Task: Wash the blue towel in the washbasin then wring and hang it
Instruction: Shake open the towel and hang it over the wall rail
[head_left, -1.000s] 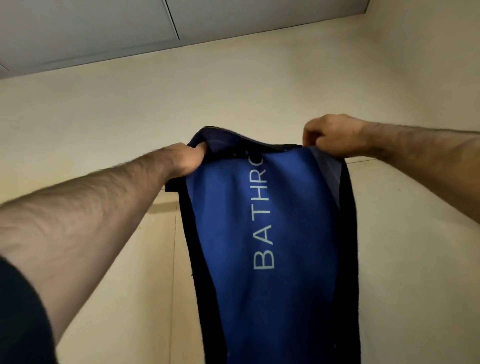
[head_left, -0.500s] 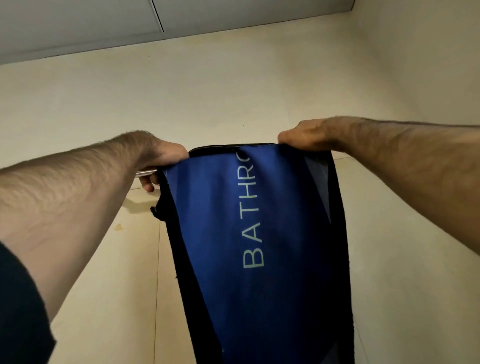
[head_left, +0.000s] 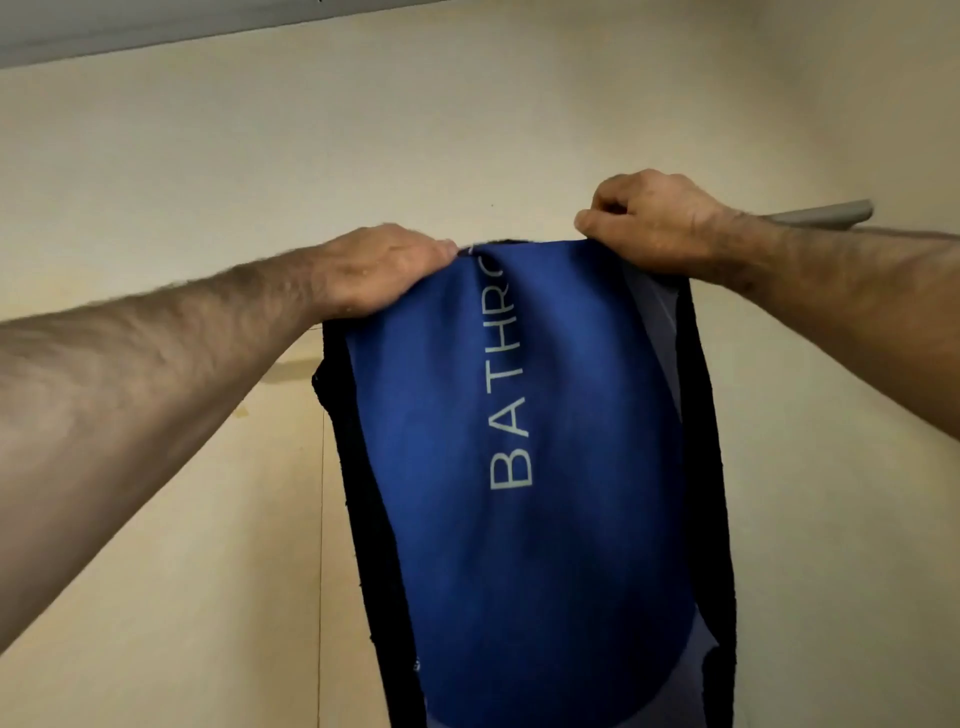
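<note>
A: What fills most of our view?

B: We see a pale tiled wall (head_left: 156, 519) running up to a grey ceiling strip (head_left: 104, 31) at the top edge. In front of it the blue towel (head_left: 519, 519) hangs lengthwise, with dark borders down both sides and pale letters reading "BATHR" up its middle before the fold cuts them off.

A: Where does the towel sit?

B: Its top edge is folded over at the height of both hands, and the rest drops straight down out of our view. We cannot see what the fold lies on where the cloth covers it.

A: And our hands?

B: Our left hand (head_left: 379, 275) lies on the towel's upper left corner, fingers fairly straight and pressing on the cloth. Our right hand (head_left: 654, 223) is at the upper right corner, fingers curled, pinching the top edge.

A: Anything smaller?

B: A grey rod (head_left: 826, 213) pokes out to the right from behind our right wrist, at about the level of the fold.
</note>
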